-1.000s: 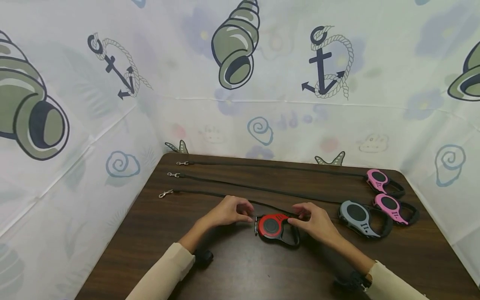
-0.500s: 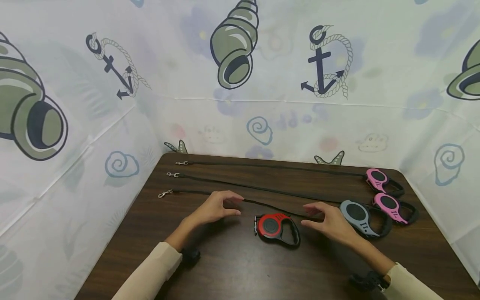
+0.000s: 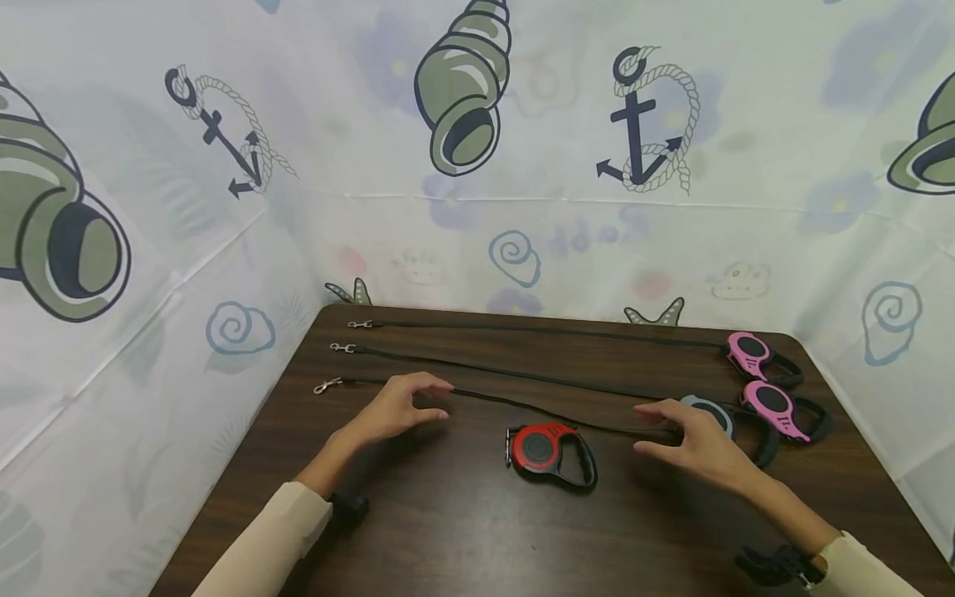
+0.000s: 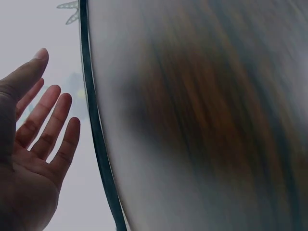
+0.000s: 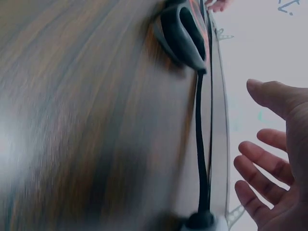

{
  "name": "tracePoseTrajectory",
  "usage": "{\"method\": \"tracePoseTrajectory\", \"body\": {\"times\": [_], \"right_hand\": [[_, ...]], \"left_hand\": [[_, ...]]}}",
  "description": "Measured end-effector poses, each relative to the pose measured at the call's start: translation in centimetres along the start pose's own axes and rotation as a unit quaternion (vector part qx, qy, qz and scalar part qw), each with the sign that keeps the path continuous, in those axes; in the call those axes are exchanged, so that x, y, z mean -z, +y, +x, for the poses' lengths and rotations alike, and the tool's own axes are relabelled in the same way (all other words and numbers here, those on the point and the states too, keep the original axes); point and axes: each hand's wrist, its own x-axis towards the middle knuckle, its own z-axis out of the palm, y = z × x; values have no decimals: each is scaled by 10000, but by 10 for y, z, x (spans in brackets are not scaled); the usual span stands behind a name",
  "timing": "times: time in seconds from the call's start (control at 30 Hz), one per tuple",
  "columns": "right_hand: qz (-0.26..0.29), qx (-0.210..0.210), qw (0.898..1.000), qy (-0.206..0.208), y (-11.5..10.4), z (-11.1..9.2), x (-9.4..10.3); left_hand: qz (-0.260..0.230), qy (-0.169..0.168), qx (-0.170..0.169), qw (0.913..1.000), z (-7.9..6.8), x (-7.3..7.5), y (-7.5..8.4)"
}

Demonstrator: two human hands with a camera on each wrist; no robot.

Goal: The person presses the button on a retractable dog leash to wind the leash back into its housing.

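A red and black retractable dog leash lies on the table with its cord wound in and its metal clip at its left end. Back and to the left of it, my left hand is held with fingers apart and nothing in them, overlapping the cord of the grey leash. My right hand, likewise holding nothing, covers part of the grey retractable leash. Each wrist view shows its own hand with fingers spread, the left hand and the right hand.
Two pink retractable leashes lie at the right rear of the brown table. Their black cords stretch left, roughly parallel, to metal snap clips. The grey leash's clip lies nearest. A patterned cloth surrounds the back and sides.
Both hands have moved off the red leash and apart, the left hand to the left and the right hand to the right. The red leash stays where it was.
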Motion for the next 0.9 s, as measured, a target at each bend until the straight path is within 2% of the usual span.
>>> {"method": "tracePoseTrajectory", "body": {"times": [0.23,0.53,0.77,0.9], "right_hand": [[-438,457,9976,278,14,-10,17],[-572,357,9967,445,35,-27,36],[-424,296,9976,450,50,-38,49],[-663,383,9954,573,59,-43,52]], "left_hand": [[185,153,89,9997,-8,16,-13],[467,379,227,9979,-18,37,-31],[741,562,233,9954,-27,50,-45],[941,717,291,9925,-34,57,-55]]}}
